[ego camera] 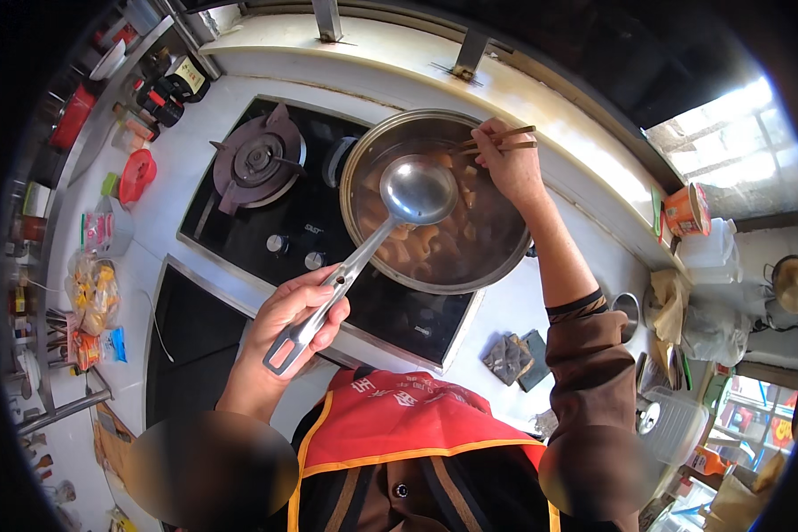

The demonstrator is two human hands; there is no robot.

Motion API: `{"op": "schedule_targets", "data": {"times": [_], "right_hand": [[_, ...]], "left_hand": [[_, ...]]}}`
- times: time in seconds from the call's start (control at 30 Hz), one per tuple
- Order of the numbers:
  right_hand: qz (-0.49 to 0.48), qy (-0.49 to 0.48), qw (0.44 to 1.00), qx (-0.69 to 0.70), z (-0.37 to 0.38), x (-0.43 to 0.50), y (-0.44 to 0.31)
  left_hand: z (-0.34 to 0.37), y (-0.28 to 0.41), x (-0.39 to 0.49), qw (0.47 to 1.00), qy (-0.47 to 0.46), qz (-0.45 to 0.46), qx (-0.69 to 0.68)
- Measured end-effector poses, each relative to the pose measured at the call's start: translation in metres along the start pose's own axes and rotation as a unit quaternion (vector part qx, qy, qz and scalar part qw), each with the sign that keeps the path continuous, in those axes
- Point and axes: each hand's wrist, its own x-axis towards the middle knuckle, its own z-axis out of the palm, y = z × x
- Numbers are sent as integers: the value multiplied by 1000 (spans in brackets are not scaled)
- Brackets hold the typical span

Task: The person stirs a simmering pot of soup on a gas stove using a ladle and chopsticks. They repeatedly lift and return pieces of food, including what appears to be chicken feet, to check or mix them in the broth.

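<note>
A wide metal pot (350, 199) sits on the right side of the black gas stove. Brown broth (495, 229) with several pieces of food (422, 243) fills much of it. My left hand (299, 316) grips the handle of a steel ladle (419, 189), whose bowl hangs over the pot and hides part of the broth. With my right hand (505, 159) I hold a pair of wooden chopsticks (522, 137) at the pot's far right rim. Their tips reach in over the broth; whether they pinch a piece cannot be told.
The left burner (259, 156) of the stove has a bare pot support. Dark bottles (187, 78), a red plastic bowl (137, 176) and bagged food (94, 289) stand along the left counter. A folded dark cloth (507, 359) lies right of the stove. Beyond my right arm stands a metal cup (625, 316).
</note>
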Motion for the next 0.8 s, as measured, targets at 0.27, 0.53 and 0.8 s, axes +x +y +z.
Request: {"op": "schedule_targets", "data": {"times": [0.27, 0.53, 0.8], "right_hand": [[17, 8, 1000, 6, -12, 1, -17], [27, -58, 995, 82, -47, -23, -72], [8, -56, 997, 61, -43, -11, -62]], "left_hand": [[-3, 2, 4, 1000, 12, -3, -10], [-1, 2, 4, 1000, 5, 3, -2], [-1, 1, 1, 1000, 5, -3, -7]]}}
